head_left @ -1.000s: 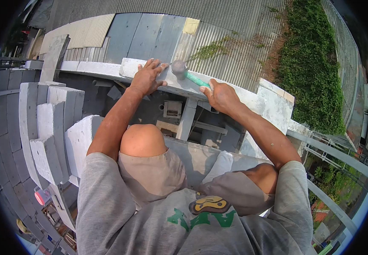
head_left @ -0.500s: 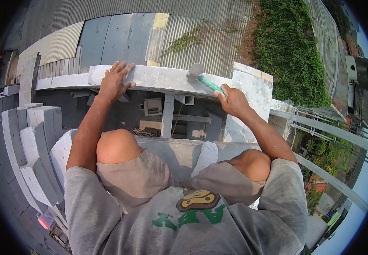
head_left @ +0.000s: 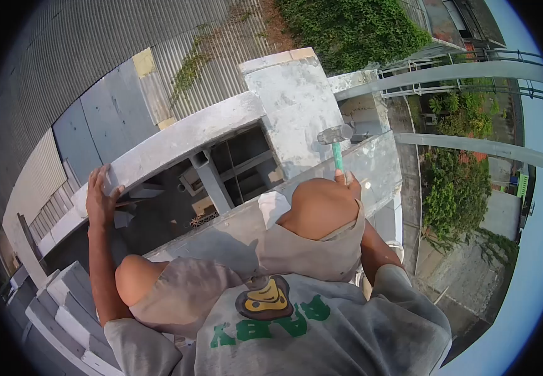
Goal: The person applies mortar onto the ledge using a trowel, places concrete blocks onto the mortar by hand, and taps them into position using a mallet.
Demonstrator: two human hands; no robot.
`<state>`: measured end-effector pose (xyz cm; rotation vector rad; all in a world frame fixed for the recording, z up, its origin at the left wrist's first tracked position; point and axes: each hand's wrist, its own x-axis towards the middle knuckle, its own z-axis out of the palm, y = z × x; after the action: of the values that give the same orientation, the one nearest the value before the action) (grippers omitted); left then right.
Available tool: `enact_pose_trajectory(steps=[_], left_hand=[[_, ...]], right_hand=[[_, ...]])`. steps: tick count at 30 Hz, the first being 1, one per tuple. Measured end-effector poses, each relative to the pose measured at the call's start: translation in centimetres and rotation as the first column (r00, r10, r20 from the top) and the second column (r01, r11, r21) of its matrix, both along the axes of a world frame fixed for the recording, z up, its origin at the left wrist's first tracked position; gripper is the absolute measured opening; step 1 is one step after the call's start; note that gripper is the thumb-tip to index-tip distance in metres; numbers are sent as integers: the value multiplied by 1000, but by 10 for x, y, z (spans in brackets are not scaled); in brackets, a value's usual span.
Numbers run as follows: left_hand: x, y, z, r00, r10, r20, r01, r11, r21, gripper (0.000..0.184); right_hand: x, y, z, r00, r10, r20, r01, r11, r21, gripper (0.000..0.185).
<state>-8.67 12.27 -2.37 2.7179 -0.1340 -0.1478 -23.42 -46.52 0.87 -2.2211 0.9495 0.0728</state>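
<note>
My left hand (head_left: 101, 195) lies with fingers spread on the left part of a long white block ledge (head_left: 190, 130). In my right hand (head_left: 349, 184), beside my right knee, is a mallet (head_left: 337, 152) with a green handle and a grey, dusty head. The mallet head is over the corner where a broad white slab (head_left: 296, 106) meets a grey wall top (head_left: 372, 164). Whether it touches the surface I cannot tell. My knee hides part of the right forearm.
Below the ledge is a deep opening with a grey beam (head_left: 214, 182) across it. Grey blocks (head_left: 74, 294) are stacked at lower left. Corrugated roofing (head_left: 115, 44) lies beyond the ledge. At right, beams (head_left: 472, 143) span a drop, with plants (head_left: 453, 194) below.
The view has turned to the right. My right hand has brought the mallet off the white ledge, rightward and closer to my knee. My left hand stays on the ledge.
</note>
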Motion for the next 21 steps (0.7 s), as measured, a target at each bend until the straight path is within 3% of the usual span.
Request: enact_pose_trajectory(steps=[1, 2, 4, 7, 10, 13, 17, 19, 21], left_hand=[[0, 4, -6, 1000, -8, -9, 8, 998, -58, 66], [0, 7, -6, 998, -61, 30, 60, 998, 20, 65], [2, 14, -9, 995, -96, 14, 96, 995, 1, 64], [8, 17, -6, 990, -143, 1, 143, 990, -3, 62], [12, 16, -2, 985, -168, -29, 167, 985, -32, 58], [15, 9, 9, 985, -123, -124, 115, 991, -65, 57], [31, 10, 16, 954, -86, -287, 78, 996, -42, 56], [50, 20, 12, 935, -106, -339, 147, 984, 98, 56], [55, 3, 26, 918, -167, -361, 309, 871, 383, 58]], right_hand=[[-18, -10, -12, 994, -106, -17, 104, 992, -68, 40], [-35, -18, -24, 975, -222, -10, 221, 972, -85, 40], [-63, -37, -51, 907, -422, 7, 420, 902, -98, 40], [-95, -71, -99, 773, -633, 42, 597, 704, -386, 30], [-82, -64, -62, 602, -795, -74, 675, 556, -484, 26], [-92, -61, -73, 542, -826, -155, 716, 550, -430, 29], [-84, -39, -65, 666, -715, -215, 649, 696, -306, 34], [-77, -38, -54, 663, -638, -391, 621, 761, -187, 38], [-76, -29, -43, 670, -609, -424, 572, 788, -227, 38]])
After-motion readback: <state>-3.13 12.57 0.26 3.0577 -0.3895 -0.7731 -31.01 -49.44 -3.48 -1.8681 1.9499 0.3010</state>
